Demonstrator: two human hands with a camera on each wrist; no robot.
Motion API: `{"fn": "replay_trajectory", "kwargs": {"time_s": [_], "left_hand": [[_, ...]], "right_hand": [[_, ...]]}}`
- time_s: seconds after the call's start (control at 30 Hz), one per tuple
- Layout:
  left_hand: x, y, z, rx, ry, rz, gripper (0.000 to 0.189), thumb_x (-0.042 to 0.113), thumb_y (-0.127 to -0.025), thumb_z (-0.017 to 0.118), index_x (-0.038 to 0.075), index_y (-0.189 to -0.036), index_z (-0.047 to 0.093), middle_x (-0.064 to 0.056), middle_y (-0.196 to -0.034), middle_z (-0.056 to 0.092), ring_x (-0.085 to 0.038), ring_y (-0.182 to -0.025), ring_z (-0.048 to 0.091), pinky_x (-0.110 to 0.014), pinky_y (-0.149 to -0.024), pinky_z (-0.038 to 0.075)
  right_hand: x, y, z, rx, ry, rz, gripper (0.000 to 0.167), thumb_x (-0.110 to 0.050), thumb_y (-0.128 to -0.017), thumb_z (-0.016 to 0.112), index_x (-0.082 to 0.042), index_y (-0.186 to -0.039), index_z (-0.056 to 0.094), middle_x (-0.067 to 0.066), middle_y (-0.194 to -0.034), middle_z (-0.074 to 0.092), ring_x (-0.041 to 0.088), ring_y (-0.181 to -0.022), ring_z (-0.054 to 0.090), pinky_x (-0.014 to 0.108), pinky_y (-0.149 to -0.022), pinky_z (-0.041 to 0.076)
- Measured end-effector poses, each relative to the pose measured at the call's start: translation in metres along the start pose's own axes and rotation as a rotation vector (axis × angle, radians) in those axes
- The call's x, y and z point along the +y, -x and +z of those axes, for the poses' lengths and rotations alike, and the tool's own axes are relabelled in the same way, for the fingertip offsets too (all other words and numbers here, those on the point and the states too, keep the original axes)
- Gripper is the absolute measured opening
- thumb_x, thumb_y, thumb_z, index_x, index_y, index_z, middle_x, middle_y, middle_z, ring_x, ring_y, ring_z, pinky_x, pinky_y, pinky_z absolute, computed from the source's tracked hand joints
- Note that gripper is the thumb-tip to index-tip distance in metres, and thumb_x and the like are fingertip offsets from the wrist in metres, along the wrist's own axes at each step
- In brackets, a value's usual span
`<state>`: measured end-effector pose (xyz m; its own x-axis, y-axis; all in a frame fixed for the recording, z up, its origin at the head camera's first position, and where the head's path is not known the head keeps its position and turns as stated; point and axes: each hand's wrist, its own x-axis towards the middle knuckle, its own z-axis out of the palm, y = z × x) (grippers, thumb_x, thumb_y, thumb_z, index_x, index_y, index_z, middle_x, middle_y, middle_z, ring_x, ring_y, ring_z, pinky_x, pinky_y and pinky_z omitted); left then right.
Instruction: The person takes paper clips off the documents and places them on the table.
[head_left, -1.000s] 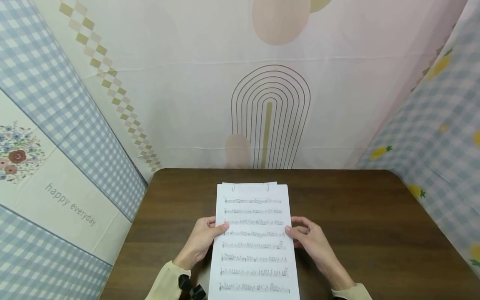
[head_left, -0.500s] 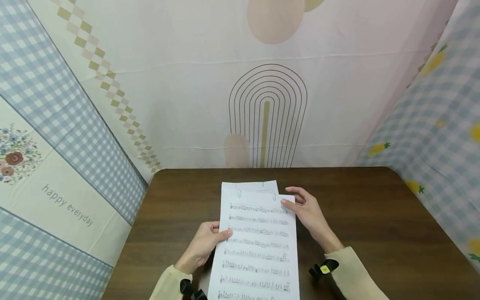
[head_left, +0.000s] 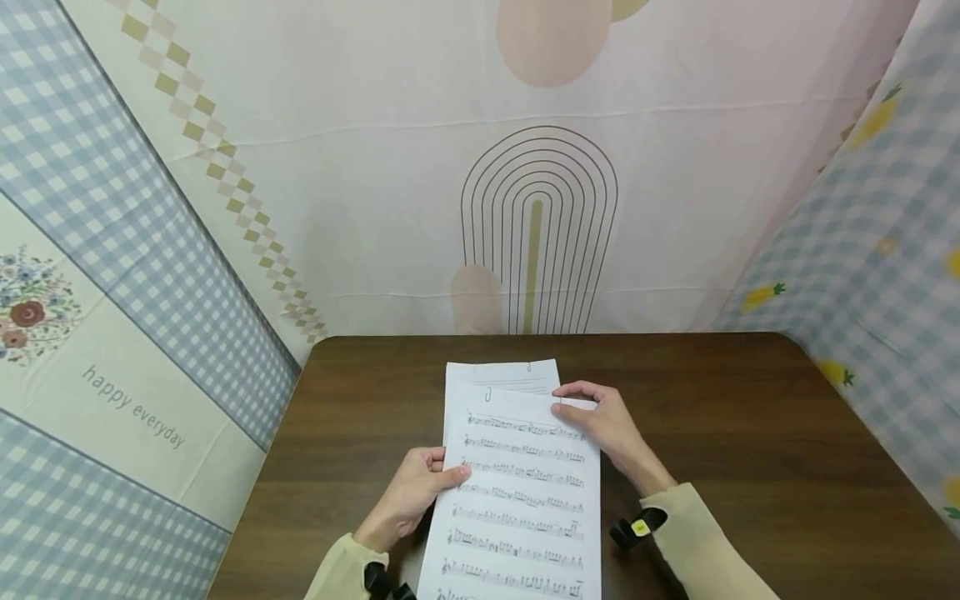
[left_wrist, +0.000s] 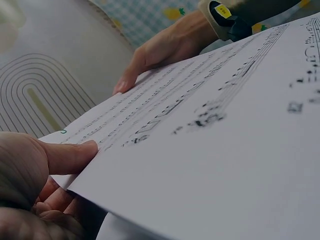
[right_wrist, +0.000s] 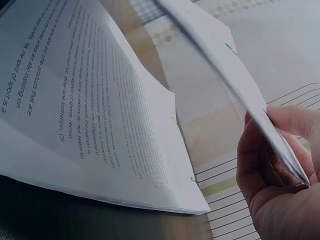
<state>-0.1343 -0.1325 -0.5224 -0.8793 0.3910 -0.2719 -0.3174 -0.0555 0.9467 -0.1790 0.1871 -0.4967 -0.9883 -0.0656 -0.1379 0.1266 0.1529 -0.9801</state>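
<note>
A white sheet-music set [head_left: 517,508] lies in front of another set of papers [head_left: 501,376], whose top edge shows above it in the head view. My left hand [head_left: 412,492] pinches the left edge, thumb on the music; whether it also grips the rear set I cannot tell. Near the upper right corner of the sheet music, my right hand [head_left: 609,429] pinches it between thumb and fingers. Printed text covers the rear papers [right_wrist: 90,110] in the right wrist view, where a gap separates the two sets. A paper clip [head_left: 488,394] sits on the music's top edge.
The papers are over a dark brown wooden table [head_left: 720,450]. Behind it hangs a pale cloth [head_left: 375,208] with an arch pattern. Checked cloths [head_left: 862,275] hang at both sides. Black wrist devices [head_left: 636,528] are strapped at both sleeves.
My right hand has moved from the right edge up to the top right corner. The sheet music has slid down and slightly right, exposing more of the papers behind. The left hand keeps its hold.
</note>
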Motion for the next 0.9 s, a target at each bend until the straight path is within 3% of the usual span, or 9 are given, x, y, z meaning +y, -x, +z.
{"fn": "replay_trajectory", "kwargs": {"time_s": [0.23,0.6,0.9], "left_hand": [[-0.0006,-0.0010,0.0023,0.011,-0.002,0.009,0.037,0.002,-0.101,0.071,-0.019,-0.131,0.063,-0.021,-0.109,0.083,-0.015,-0.086,0.082,-0.027,-0.078,0.068],[-0.0050,0.0032,0.0012,0.070,-0.020,-0.013,0.034,0.003,-0.102,0.072,-0.017,-0.129,0.064,-0.017,-0.104,0.084,-0.015,-0.084,0.082,-0.027,-0.077,0.068],[-0.0099,0.0045,0.0011,0.059,-0.022,-0.013,0.035,0.003,-0.103,0.070,-0.018,-0.130,0.063,-0.019,-0.106,0.084,-0.016,-0.086,0.082,-0.027,-0.078,0.068]], "right_hand": [[0.0018,-0.0009,0.0008,0.041,-0.002,0.014,0.031,-0.011,-0.097,0.081,-0.004,-0.126,0.075,0.017,-0.114,0.080,0.024,-0.081,0.082,0.032,-0.067,0.069],[0.0041,0.0000,0.0015,0.028,0.013,-0.013,0.034,-0.012,-0.097,0.081,-0.001,-0.129,0.076,0.023,-0.120,0.079,0.022,-0.081,0.082,0.029,-0.068,0.068],[0.0079,-0.0003,0.0037,0.041,0.023,-0.020,0.030,-0.010,-0.097,0.080,-0.001,-0.125,0.077,0.023,-0.117,0.079,0.023,-0.081,0.081,0.029,-0.067,0.067]]}}
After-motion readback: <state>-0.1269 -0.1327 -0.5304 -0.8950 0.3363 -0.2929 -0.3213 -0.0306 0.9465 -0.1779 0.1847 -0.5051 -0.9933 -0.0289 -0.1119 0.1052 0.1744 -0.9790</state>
